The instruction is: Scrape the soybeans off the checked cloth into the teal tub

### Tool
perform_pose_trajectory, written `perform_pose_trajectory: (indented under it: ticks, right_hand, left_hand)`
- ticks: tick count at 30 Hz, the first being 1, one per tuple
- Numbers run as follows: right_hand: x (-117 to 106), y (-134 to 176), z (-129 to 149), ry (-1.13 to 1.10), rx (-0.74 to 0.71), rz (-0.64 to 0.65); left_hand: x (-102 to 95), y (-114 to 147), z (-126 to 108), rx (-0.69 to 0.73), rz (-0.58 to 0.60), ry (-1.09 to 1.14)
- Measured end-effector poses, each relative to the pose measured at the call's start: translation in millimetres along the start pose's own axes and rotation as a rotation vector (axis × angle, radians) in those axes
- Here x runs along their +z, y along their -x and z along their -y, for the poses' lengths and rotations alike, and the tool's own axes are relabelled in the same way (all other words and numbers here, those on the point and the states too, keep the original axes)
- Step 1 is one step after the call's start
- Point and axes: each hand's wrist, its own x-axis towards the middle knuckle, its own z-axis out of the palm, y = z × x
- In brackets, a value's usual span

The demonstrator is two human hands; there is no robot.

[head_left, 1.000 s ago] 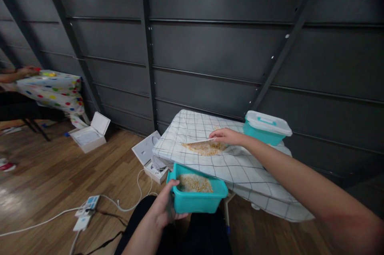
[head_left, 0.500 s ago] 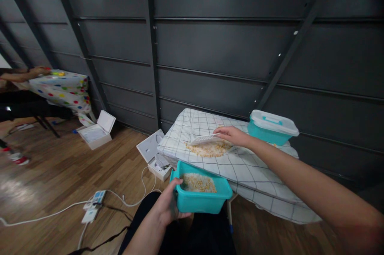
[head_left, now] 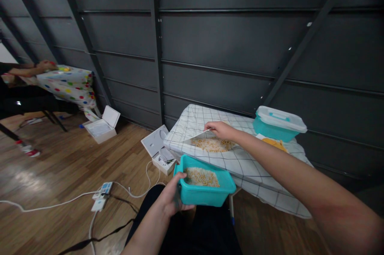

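Note:
My left hand (head_left: 173,195) grips the left end of an open turquoise plastic bin (head_left: 205,195), thumb over the rim. Inside lies a mix of white grains and yellow kernels (head_left: 201,176). The bin is held above my lap, at the front edge of a table with a white checked cloth (head_left: 255,167). Over the cloth, my right hand (head_left: 221,130) pinches a thin, flat white plate (head_left: 195,135), tilted, its kind unclear. Beneath and beside it spreads a pile of the same kernels and grains (head_left: 213,145).
A lidded turquoise box (head_left: 279,127) stands at the table's back right, with a yellow item (head_left: 274,143) before it. Open white boxes (head_left: 163,161), a power strip (head_left: 102,195) and cables lie on the floor at left. Another person's hand (head_left: 46,65) is over a dotted tablecloth (head_left: 70,87).
My right hand has moved slightly left with the white plate, which now shows more edge-on. The yellow item has come into fuller view. My left hand keeps its hold on the bin.

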Motion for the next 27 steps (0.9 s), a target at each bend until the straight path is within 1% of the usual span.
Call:
perform_pose_trajectory:
  ticks: [3,6,11,18,24,27]
  right_hand:
    - [-2.3,7.1,-6.7,0.018,-0.027,0.019]
    - [-6.9,16.4,-6.7,0.044,-0.056,0.075]
    - [-19.9,32.6,6.9,0.073,-0.074,0.164]
    - [-30.5,49.5,19.8,0.002,-0.111,0.245]
    - [-35.0,63.0,33.7,-0.051,-0.148,0.268]
    - [-37.6,66.9,41.2,-0.047,-0.098,0.221]
  left_hand:
    - [-0.9,1.5,0.5,0.0,0.011,0.0]
    - [-1.3,1.5,1.3,-0.005,0.023,0.007]
    - [-0.7,1.4,2.7,-0.024,0.034,-0.012]
    - [6.2,2.8,3.2,-0.026,0.008,-0.022]
    - [10.9,-4.8,2.4,-0.028,0.005,-0.021]
    - [11.1,-10.7,2.4,-0.038,0.014,-0.015]
